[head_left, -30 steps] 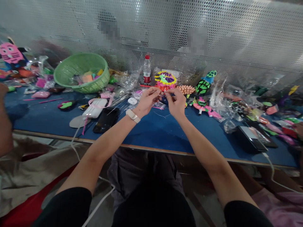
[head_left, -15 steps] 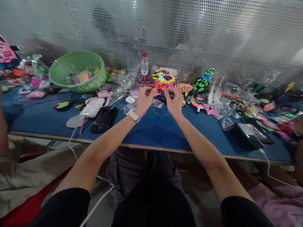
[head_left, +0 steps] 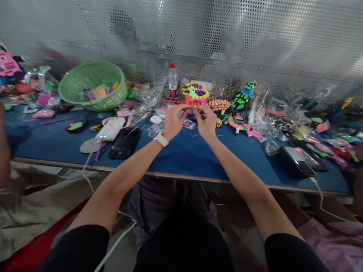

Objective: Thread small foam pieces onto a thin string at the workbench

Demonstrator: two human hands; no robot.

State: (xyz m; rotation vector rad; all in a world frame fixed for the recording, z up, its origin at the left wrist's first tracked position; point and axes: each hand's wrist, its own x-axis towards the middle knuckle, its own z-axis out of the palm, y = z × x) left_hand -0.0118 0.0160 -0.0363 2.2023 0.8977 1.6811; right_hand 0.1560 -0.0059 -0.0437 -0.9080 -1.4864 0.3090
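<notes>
Brought closer together since half a second ago: bare left hand (head_left: pixel 173 122) and bare right hand (head_left: pixel 207 122), a visible gap then, fingertips now meeting or nearly so. Thumb and forefinger drawn toward each other on both; cannot tell whether pressed fully together or pinching something, tips too small to make out. Just below and between the hands, against the flat blue tabletop (head_left: pixel 181 160), thin pale strand (head_left: pixel 194 135), only faintly visible; cannot tell whether gripped at either end.

Around the left wrist, pale flat wristband (head_left: pixel 161 139). Directly behind the fingertips, bright foam figure with yellow scalloped edge and purple and green middle (head_left: pixel 195 91). Behind and to the left of that, clear plastic bottle with red cap (head_left: pixel 172 81). Near the right hand, peach-coloured spiky piece (head_left: pixel 219 105); farther right, green-and-black patterned figure with blue and green top (head_left: pixel 241 100), and in front of it, pink-and-green figure (head_left: pixel 239 124).

Near the left hand, small white rounded object (head_left: pixel 155 119); farther left, black rectangular phone (head_left: pixel 124 143), beside it white block-shaped device (head_left: pixel 110 132) with white cable. Beyond these, round green plastic basket (head_left: pixel 113 102), holding colourful pieces.
</notes>
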